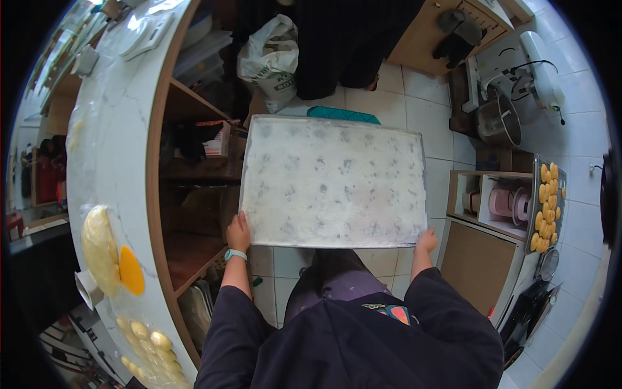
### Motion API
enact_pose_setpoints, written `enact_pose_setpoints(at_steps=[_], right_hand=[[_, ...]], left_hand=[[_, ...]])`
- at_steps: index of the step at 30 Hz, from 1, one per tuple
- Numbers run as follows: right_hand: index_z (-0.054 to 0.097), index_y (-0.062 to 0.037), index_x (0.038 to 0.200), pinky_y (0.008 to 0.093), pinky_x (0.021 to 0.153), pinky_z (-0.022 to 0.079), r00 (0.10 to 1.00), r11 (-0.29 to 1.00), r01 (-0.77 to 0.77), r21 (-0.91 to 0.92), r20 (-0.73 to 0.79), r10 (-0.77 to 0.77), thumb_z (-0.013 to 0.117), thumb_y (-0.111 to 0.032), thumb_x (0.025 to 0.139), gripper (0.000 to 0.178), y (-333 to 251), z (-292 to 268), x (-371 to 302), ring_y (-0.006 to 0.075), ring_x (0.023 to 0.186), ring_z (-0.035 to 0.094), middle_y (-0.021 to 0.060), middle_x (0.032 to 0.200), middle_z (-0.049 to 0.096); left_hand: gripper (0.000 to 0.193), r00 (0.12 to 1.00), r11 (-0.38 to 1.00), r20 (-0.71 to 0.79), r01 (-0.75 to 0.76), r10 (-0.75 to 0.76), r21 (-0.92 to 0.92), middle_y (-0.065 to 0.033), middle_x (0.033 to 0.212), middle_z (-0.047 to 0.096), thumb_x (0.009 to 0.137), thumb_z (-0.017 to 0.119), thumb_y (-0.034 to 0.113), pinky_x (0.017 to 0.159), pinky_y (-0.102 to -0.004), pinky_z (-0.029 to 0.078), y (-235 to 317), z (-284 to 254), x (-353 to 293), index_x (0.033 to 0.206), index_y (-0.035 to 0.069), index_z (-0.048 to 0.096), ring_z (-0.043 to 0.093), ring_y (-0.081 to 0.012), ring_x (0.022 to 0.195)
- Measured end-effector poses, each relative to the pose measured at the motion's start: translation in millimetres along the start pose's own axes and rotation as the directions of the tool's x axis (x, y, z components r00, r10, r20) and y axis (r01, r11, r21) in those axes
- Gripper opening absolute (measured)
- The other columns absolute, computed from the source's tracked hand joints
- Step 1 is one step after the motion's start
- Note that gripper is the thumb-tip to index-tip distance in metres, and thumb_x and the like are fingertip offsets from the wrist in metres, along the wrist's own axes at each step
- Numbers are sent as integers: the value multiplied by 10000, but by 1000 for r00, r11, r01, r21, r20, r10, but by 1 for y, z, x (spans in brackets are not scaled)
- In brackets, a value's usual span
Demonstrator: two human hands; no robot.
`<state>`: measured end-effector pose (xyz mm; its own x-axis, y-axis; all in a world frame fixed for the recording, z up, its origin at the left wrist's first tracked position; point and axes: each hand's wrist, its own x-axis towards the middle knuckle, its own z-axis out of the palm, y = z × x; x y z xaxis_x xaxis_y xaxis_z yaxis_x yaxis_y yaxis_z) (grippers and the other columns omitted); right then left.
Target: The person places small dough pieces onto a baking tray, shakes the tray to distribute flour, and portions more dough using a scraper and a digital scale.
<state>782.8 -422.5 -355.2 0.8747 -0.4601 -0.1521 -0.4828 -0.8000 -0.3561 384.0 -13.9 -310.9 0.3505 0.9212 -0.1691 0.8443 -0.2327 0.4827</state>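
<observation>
A large rectangular baking tray (334, 185) is held level in front of my body. Its surface is whitish, as if floured, with rows of grey spots and no food on it. My left hand (238, 233) grips the near left corner, and a pale watch band circles that wrist. At the near right corner my right hand (426, 242) has its fingers closed on the rim. The undersides of both hands' grips are hidden by the tray.
On the left counter (123, 123) lie covered dough (100, 243), an orange scraper (132, 270) and dough balls (155, 350) under plastic. Another person in dark clothes (324, 45) stands ahead beside a white sack (272, 58). At right are a stand mixer (541, 71) and a tray of golden buns (547, 201).
</observation>
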Motion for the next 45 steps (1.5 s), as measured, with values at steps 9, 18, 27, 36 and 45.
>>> enact_pose_setpoints(at_steps=[9, 18, 27, 36, 45], right_hand=[[679, 35, 955, 497, 834, 467, 992, 998, 61, -26, 111, -58, 315, -485, 945, 635, -76, 100, 65, 467, 913, 612, 274, 954, 659], [532, -37, 1240, 476, 935, 428, 956, 998, 54, -41, 290, -40, 390, -524, 937, 590, -44, 135, 111, 420, 1111, 549, 223, 1190, 599], [614, -15, 1018, 342, 734, 503, 703, 714, 620, 324, 174, -689, 647, -222, 877, 253, -122, 38, -65, 232, 845, 635, 144, 956, 662], [675, -40, 830, 371, 849, 435, -194, -213, 570, 794, -122, -973, 624, -142, 880, 124, -282, -108, -541, 278, 952, 568, 118, 950, 631], [535, -75, 1206, 448, 1082, 296, -771, -661, 516, 545, -41, -635, 546, -218, 886, 351, -282, -151, -819, 274, 1264, 441, 102, 1282, 523]], left_hand=[[451, 984, 991, 138, 123, -114, -57, -329, 889, 611, 1001, 347, 404, 731, -568, 440, 31, 74, 103, 993, -14, 518, 565, -517, 855], [510, 919, 904, 357, 288, -168, -316, -301, 1182, 558, 994, 379, 421, 954, -473, 396, 40, 96, 134, 1220, -30, 457, 519, -459, 1112], [372, 980, 822, -92, 95, -176, -562, -186, 1126, 533, 903, 606, 189, 888, -389, 435, 32, -26, 23, 1202, 5, 484, 543, -296, 989], [73, 851, 739, -492, -209, -186, -640, -81, 794, 652, 765, 717, 6, 673, -306, 489, -2, -296, -170, 808, 40, 669, 625, -204, 741], [179, 615, 978, -764, 62, -193, -197, -133, 1020, 631, 870, 634, 105, 876, -410, 457, -168, -420, -259, 1031, 28, 622, 583, -327, 994]])
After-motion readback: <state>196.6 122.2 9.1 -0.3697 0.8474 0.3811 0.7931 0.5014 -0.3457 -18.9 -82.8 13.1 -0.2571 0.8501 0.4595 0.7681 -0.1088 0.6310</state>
